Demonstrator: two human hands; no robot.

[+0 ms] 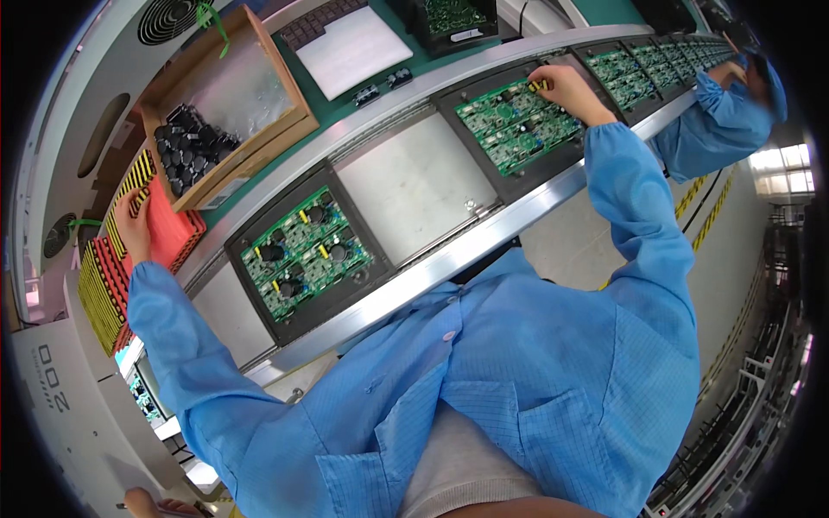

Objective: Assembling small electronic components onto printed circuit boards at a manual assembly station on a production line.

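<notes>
My right hand [566,91] reaches over the conveyor [544,197], finger and thumb pinched together on a small yellow-and-black part [539,85] at the far right corner of a green circuit board [518,129]. That board lies on the conveyor in a dark tray [477,155]. My left hand [132,229] is off the conveyor's far left side, fingers loosely bent over yellow-and-black striped strips [100,298]; I cannot tell whether they grip any. Red foam [173,224] lies just beside that hand, near the conveyor's far edge.

To the left on the conveyor, past a bare metal section [414,186], sits a second populated board [306,250]. Beyond the conveyor's far rail, a cardboard box [268,134] holds black components [186,147] and clear plastic, with a white sheet [358,56] to its right. Farther right along the conveyor, a co-worker [717,125] in blue leans over more boards [622,79].
</notes>
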